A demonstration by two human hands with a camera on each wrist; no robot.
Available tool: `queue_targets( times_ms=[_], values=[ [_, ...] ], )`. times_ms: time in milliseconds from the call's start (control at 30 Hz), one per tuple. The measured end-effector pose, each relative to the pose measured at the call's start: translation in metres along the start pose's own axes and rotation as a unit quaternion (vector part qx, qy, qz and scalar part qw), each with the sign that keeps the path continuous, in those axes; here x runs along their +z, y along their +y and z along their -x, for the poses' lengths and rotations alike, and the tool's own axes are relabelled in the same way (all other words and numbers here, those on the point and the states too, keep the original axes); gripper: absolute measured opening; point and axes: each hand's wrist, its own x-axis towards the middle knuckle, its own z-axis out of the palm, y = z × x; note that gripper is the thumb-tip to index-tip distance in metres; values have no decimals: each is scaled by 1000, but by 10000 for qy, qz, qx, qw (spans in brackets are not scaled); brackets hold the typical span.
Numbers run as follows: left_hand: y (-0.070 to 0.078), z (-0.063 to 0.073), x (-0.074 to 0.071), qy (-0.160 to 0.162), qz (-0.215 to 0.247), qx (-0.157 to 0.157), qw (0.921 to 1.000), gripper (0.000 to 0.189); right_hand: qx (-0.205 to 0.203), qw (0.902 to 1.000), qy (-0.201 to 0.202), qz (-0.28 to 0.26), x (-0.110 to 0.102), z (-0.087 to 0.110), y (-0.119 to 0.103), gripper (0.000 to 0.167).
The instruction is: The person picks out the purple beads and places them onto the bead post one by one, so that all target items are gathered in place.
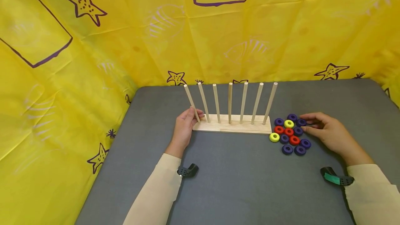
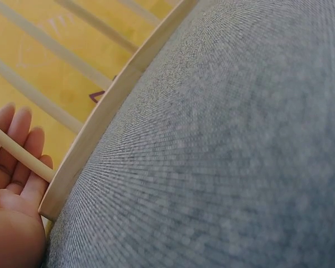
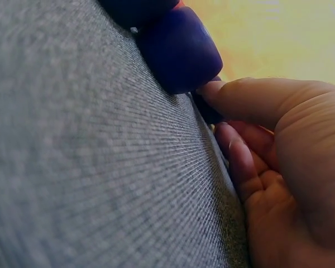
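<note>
A wooden peg rack (image 1: pixel 232 127) with several upright pegs stands on the table. My left hand (image 1: pixel 185 126) is at its left end, around the leftmost peg (image 1: pixel 191 101). In the left wrist view the fingers (image 2: pixel 22 131) lie loosely extended behind that peg. Beside the rack's right end lies a cluster of small purple, red and yellow rings. My right hand (image 1: pixel 329 133) is at the cluster's right edge, with thumb and forefinger on either side of a purple ring (image 1: pixel 301 123). The right wrist view shows this ring (image 3: pixel 207 109) partly hidden by the thumb, behind a nearer purple ring (image 3: pixel 181 50).
Red rings (image 1: pixel 294 140) and yellow rings (image 1: pixel 274 137) lie flat among the purple ones, many touching. The grey table (image 1: pixel 237 176) extends in front of the rack. A yellow patterned cloth (image 1: pixel 200 44) hangs behind the table and along its left side.
</note>
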Motion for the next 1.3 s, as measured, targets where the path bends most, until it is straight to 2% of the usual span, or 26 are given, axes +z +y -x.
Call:
queue_targets(
  times_ms=[267,767,1300],
  values=[
    [-2,1,1,14,-38,-36,10000,47,-140,9996,225,45,2,1,1,34],
    [-2,1,2,-26,-55,-23,10000,47,34,9980,627,-18,2,5,-2,34],
    [0,0,-1,21,-162,-70,9998,48,-256,9922,1190,-266,2,1,-14,33]
  ],
)
